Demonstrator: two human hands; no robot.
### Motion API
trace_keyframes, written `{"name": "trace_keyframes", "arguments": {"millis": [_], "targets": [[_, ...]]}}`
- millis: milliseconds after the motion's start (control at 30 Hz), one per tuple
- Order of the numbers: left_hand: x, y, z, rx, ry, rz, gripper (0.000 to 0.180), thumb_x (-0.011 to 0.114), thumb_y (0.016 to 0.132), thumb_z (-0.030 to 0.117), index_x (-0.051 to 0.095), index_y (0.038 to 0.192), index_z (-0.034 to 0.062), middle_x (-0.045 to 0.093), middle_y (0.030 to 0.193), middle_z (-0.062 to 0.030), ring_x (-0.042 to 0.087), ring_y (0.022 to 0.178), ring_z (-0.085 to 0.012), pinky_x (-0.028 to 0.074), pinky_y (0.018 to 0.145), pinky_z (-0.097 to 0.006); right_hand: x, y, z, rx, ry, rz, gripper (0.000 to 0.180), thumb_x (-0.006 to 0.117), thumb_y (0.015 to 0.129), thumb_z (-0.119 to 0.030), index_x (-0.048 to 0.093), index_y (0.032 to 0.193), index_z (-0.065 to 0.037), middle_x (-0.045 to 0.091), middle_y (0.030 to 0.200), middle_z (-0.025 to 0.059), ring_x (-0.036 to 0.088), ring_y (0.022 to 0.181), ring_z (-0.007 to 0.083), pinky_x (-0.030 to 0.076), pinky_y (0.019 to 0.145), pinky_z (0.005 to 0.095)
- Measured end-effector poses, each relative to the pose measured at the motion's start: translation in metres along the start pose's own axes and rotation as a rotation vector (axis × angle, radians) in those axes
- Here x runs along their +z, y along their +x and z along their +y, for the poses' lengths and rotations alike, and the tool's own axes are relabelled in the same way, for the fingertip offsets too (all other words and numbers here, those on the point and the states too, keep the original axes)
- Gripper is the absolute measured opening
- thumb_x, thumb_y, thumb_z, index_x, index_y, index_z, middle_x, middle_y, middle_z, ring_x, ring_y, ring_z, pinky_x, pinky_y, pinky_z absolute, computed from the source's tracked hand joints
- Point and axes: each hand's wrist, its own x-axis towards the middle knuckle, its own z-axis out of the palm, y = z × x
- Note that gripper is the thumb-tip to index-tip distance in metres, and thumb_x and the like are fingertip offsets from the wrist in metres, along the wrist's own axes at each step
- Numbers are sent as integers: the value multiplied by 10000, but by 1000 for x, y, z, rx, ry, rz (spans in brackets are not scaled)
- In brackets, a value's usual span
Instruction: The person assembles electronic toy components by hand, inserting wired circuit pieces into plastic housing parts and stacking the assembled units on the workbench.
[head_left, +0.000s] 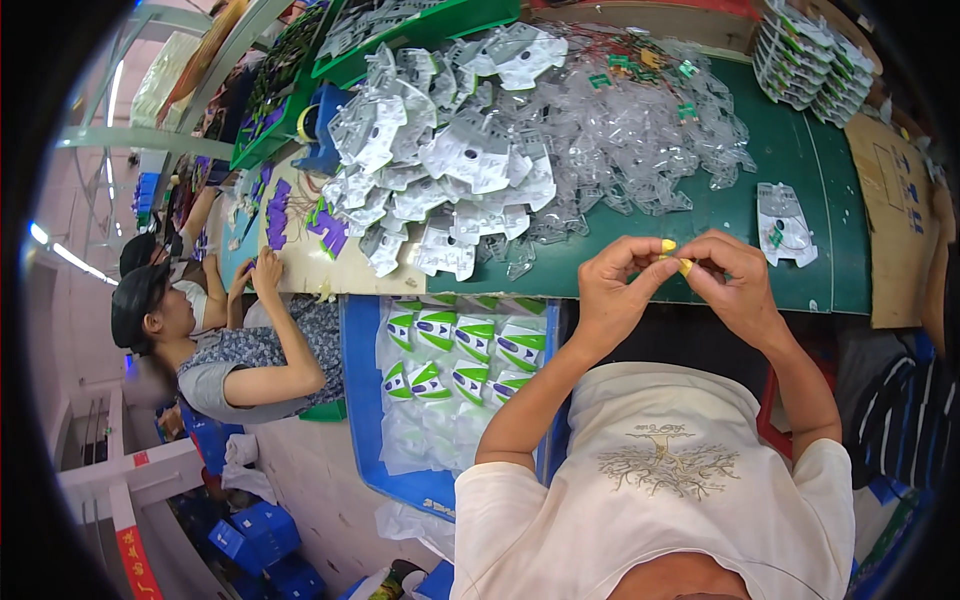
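Over the near edge of the green work mat (pixel 715 225), my left hand (pixel 612 290) and my right hand (pixel 738 290) meet with their fingertips pinched together. Yellow covers sit on some fingertips. Whatever they pinch is too small or hidden to make out. To the right of my right hand, a whitish plastic housing (pixel 786 222) lies by itself on the mat, a bit of green on it. Beyond my left hand spreads a heap of clear plastic parts (pixel 620 140), with small green circuit boards (pixel 618 63) and thin red wires at its far side.
Whitish housings (pixel 465 155) are heaped left of the clear parts. Stacked housings (pixel 800 60) stand far right, near cardboard (pixel 890 220). A blue crate (pixel 362 400) beside me holds rows of green-and-white pieces (pixel 470 338). At the left, a person (pixel 250 370) handles purple parts (pixel 278 215).
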Motion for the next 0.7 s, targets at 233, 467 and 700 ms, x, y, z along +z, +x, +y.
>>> {"name": "trace_keyframes", "arguments": {"millis": [233, 467, 700], "targets": [[-36, 2, 4, -629, -567, -255, 342, 720, 912, 98, 592, 1225, 48, 669, 898, -34, 644, 749, -79, 529, 684, -219, 15, 12, 20, 6, 329, -207, 96, 686, 856, 20, 734, 938, 6, 667, 828, 40, 553, 696, 66, 427, 611, 229], [-91, 33, 62, 361, 1223, -3, 384, 678, 835, 28, 623, 1213, 75, 660, 1097, -71, 615, 1022, -219, 447, 880, -387, 9, 15, 15, 28, 285, -10, 54, 616, 927, 2, 620, 974, -22, 594, 871, -15, 517, 747, 31, 414, 624, 209], [-157, 78, 86, 629, 1821, 12, 283, 620, 795, 8, 698, 1033, 141, 681, 1064, 22, 568, 1169, -209, 209, 1074, -519, 3, 3, 17, 237, 314, -99, 49, 632, 924, -54, 622, 956, -19, 563, 803, -54, 439, 651, -2, 346, 554, 178]]}}
